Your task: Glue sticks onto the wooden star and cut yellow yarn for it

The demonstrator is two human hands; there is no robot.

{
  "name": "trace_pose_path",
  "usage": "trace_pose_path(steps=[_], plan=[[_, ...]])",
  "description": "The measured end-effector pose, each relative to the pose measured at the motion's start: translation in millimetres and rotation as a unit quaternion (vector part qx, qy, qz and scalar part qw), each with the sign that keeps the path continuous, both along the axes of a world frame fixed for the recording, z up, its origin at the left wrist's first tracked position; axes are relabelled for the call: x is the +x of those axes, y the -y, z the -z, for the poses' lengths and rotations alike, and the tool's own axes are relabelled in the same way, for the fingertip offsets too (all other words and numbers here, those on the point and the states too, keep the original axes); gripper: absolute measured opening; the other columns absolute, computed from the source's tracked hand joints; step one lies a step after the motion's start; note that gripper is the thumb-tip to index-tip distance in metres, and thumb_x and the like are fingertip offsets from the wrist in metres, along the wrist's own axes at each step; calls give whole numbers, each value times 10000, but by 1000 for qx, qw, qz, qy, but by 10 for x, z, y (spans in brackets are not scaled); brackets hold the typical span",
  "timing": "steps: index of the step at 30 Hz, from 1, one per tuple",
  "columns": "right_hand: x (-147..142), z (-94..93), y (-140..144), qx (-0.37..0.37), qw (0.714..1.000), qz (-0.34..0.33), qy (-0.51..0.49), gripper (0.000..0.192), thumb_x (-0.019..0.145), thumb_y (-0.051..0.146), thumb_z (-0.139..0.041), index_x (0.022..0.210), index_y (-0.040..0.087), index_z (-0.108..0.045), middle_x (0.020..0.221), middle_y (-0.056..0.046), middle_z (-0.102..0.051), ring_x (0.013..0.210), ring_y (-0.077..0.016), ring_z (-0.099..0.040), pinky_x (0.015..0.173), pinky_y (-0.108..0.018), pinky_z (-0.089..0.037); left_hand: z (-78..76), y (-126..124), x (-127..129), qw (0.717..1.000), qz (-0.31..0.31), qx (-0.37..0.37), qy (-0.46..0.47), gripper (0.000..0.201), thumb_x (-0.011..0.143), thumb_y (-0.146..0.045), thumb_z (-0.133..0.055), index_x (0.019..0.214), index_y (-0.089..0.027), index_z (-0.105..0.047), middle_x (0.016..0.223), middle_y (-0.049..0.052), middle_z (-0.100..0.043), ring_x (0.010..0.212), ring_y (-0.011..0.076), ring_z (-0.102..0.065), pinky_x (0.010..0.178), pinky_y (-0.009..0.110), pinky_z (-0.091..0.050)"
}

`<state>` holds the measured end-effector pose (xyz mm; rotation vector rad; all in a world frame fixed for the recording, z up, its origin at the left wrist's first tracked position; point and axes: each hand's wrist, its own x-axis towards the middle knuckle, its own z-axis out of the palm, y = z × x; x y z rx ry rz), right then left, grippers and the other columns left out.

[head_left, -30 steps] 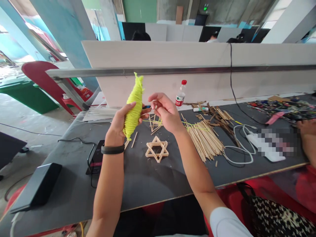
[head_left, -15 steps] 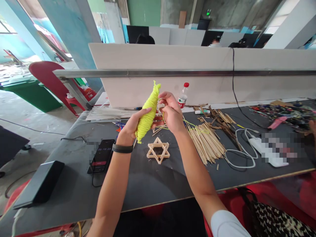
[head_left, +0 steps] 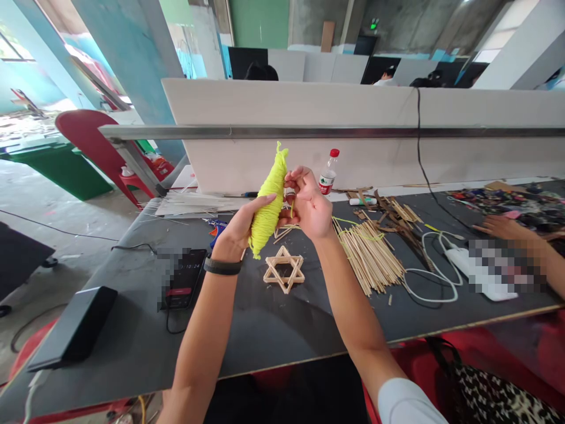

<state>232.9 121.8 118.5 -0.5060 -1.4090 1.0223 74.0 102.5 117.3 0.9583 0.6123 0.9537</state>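
A spindle-shaped skein of neon-yellow yarn point(head_left: 267, 206) is tilted in my left hand point(head_left: 238, 232), thumb across its front and fingers behind it. Just right of the skein, my right hand point(head_left: 311, 203) has its fingers curled in on a thin yellow strand point(head_left: 292, 208); its fingertips are partly hidden. Below both hands, a six-pointed star frame of wooden sticks point(head_left: 283, 269) lies on the dark tabletop point(head_left: 273, 330). A pile of thin wooden sticks point(head_left: 373, 256) lies to the right, with yellow yarn trailing over it.
A phone point(head_left: 185, 280) and a black box-like device point(head_left: 73, 327) lie at the left. A red-capped bottle point(head_left: 327, 174) stands by the white partition point(head_left: 265, 165). On the right are a white cable point(head_left: 435, 235), a power strip point(head_left: 479, 271), scraps and another person's hand point(head_left: 507, 229).
My left hand and the skein have shifted slightly right. My right hand has turned, its palm side showing more. Another person's hand has reached in from the right, and the pink scrap there is now hidden.
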Motion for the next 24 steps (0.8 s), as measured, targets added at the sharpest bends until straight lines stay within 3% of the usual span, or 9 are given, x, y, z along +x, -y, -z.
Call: trace_pose_path(steps=[5,8,12,15,18,24], plan=[[42,-8,44,39,994,54,91,380,705,196,-479,1075,276,-500,1149,-62,-539,1033,-217,-506,861,-368,-467,-79,24,-106,997,-76,8,-2,470,787,-372,-750,1156,-89,-683,815,113,-785,782,213,-788,650,195,-626],[58,-40,130,47,975,96,196,435,753,112,-477,1156,273,-513,1226,-72,-548,1040,-214,-509,810,-361,-465,-115,26,-207,994,-112,14,-5,396,779,-382,-768,1045,-97,-696,856,136,-791,840,221,-792,685,190,-632],[20,-78,223,88,945,124,289,419,801,49,-481,1169,244,-523,1230,-91,-575,1063,-216,-537,835,-367,-471,-122,6,-282,989,-145,22,-2,391,774,-385,-764,1041,-106,-699,928,152,-795,956,256,-788,749,233,-654],[-8,-98,234,117,927,154,321,247,897,100,-503,1112,212,-551,1166,-104,-614,1037,-214,-574,888,-378,-464,-113,-8,-287,986,-163,28,1,392,772,-382,-763,1046,-109,-700,945,151,-793,998,266,-781,808,264,-660],[-2,-123,230,114,923,146,339,116,977,187,-520,1049,196,-611,1080,-91,-669,938,-194,-607,840,-354,-460,-113,-9,-285,983,-178,35,4,386,774,-383,-759,1041,-111,-703,932,143,-790,1014,268,-778,860,288,-658],[28,-148,228,119,924,121,343,184,1022,273,-573,1007,187,-735,945,-50,-737,743,-147,-570,730,-321,-422,-152,17,-341,978,-206,44,7,369,756,-380,-781,1004,-118,-706,930,141,-785,1029,280,-773,917,326,-648]])
